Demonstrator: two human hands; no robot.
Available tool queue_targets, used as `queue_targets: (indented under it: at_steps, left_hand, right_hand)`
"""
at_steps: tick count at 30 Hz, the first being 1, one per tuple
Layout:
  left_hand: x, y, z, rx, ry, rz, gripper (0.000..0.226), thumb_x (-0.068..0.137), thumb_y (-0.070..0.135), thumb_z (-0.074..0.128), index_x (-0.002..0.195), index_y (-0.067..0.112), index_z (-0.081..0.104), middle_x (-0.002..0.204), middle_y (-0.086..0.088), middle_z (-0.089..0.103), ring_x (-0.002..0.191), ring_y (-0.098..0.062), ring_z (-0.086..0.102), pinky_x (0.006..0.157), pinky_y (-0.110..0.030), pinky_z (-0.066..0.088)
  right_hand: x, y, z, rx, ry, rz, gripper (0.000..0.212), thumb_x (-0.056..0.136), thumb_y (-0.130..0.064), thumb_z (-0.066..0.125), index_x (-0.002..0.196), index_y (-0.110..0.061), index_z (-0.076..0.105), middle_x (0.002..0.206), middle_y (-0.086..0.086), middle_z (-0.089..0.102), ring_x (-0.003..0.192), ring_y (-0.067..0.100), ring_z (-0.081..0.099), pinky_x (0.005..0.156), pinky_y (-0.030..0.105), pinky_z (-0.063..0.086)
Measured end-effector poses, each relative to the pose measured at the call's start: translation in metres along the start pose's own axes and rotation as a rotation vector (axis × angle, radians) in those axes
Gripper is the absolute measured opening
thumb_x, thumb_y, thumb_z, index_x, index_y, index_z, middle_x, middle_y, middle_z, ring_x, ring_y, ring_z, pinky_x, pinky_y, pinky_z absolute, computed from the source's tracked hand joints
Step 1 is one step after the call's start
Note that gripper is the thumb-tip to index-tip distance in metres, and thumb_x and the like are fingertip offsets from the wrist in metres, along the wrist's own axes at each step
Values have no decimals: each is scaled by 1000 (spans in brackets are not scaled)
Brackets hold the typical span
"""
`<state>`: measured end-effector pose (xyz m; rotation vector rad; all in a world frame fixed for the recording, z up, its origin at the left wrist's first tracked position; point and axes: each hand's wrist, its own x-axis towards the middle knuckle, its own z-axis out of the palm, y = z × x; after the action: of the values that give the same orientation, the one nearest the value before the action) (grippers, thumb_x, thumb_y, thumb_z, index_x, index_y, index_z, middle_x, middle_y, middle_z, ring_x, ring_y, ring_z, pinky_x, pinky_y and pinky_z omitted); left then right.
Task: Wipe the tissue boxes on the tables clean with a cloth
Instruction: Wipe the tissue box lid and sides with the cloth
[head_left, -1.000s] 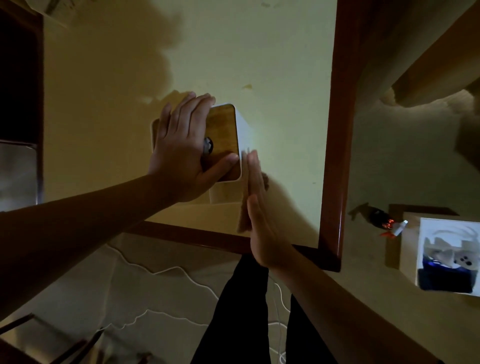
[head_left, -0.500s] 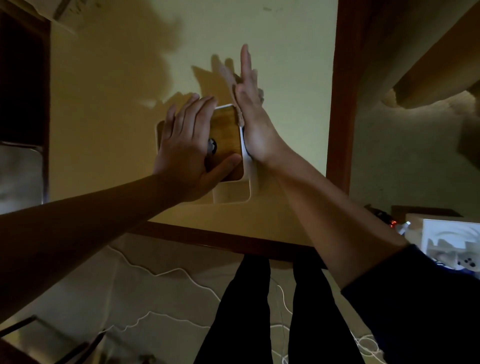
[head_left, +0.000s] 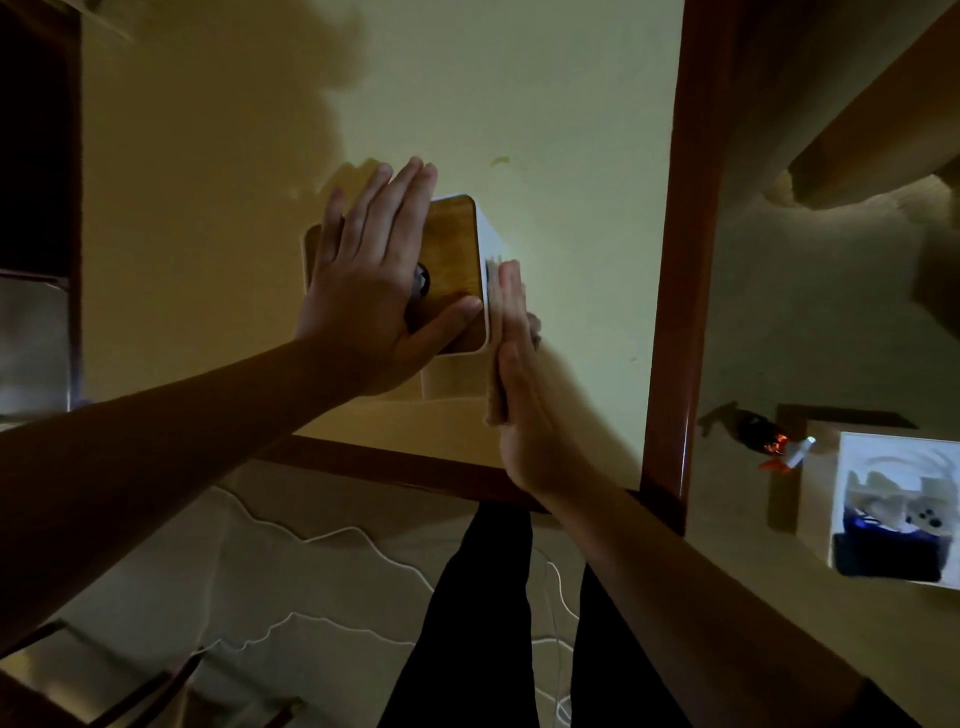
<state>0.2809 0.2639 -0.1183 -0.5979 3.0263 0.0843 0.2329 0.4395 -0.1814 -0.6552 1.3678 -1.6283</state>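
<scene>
Pale bench with dark wood rim, tissue box near its front edge, left hand flat on top, right hand straight-fingered pressing cloth against the box's side, dim tiled floor.

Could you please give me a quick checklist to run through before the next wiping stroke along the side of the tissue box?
1. Left hand steadies the tissue box from the top: ok.
2. Cloth sits between right hand and the box's white side: ok.
3. Right hand fingers straight, pressing flat: ok.
4. Box stands well inside the table edge: ok.
5. Side already clean: cannot tell, too dim.
</scene>
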Motion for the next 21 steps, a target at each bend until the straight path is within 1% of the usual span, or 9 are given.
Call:
queue_targets:
  at_steps: [2,4,8,11,12,14,17,19,21]
  left_hand:
    - [0,-1,0,0,5,2,101,96,78,30,164,4,20,170,-15,24,159,-31,18,125,-61,15]
    - [0,-1,0,3,6,5,101,96,77,31,163,3,20,170,-15,24,159,-32,18,125,-60,14]
    - [-1,-3,0,-4,-48,-7,100,96,77,31,164,6,18,171,-13,21,160,-30,13,126,-60,10]
    - [2,-10,-11,-88,-152,15,99,94,80,37,166,16,15,174,-6,14,161,-28,6,127,-61,4]
    - [2,-9,-15,-121,-164,-18,98,93,80,39,167,21,15,174,-4,11,161,-27,5,126,-63,4]
    - [-1,5,-20,-199,-75,-244,94,91,76,46,166,29,17,175,-6,4,161,-26,3,126,-63,4]
    - [-3,43,-17,-411,163,-851,105,89,73,54,167,28,1,175,-4,-8,161,-26,-3,126,-57,-4]
    - [4,56,-11,-528,194,-1149,117,88,77,55,165,21,-12,174,-3,-14,160,-26,-11,126,-58,-10]
    - [15,56,-3,-555,161,-1351,125,86,82,53,164,14,-15,174,-4,-14,160,-24,-14,126,-56,-14]
  right_hand:
    - [19,-1,-5,-73,5,-15,54,113,-14,11,165,-17,-1,176,10,-7,163,20,-12,131,51,-12]
    - [52,-6,-13,-134,2,-10,57,113,-25,11,166,-17,-6,177,6,-11,162,17,-15,128,45,-18]
    - [96,-12,-19,-165,47,-36,60,113,-35,14,168,-19,-3,177,3,-6,163,19,-9,128,59,-14]
    - [97,-10,-20,-152,58,-47,64,112,-42,16,168,-20,-2,177,3,-4,163,17,-5,129,59,-10]
    - [96,-10,-21,-148,58,-41,63,112,-42,16,168,-20,-1,177,2,-3,163,16,-4,129,58,-9]
    - [94,-13,-20,-136,64,-7,60,114,-39,16,169,-21,1,177,-1,-4,163,12,-4,130,54,-8]
    - [92,-19,-21,-78,72,19,59,114,-40,16,169,-24,4,177,-6,-2,161,4,-5,133,46,-5]
    - [90,-20,-21,-92,64,41,57,115,-38,14,170,-24,5,177,-8,0,154,-9,-6,129,26,-9]
    - [86,-20,-21,-132,38,48,55,116,-35,12,170,-24,5,177,-8,0,147,-18,-9,119,10,-9]
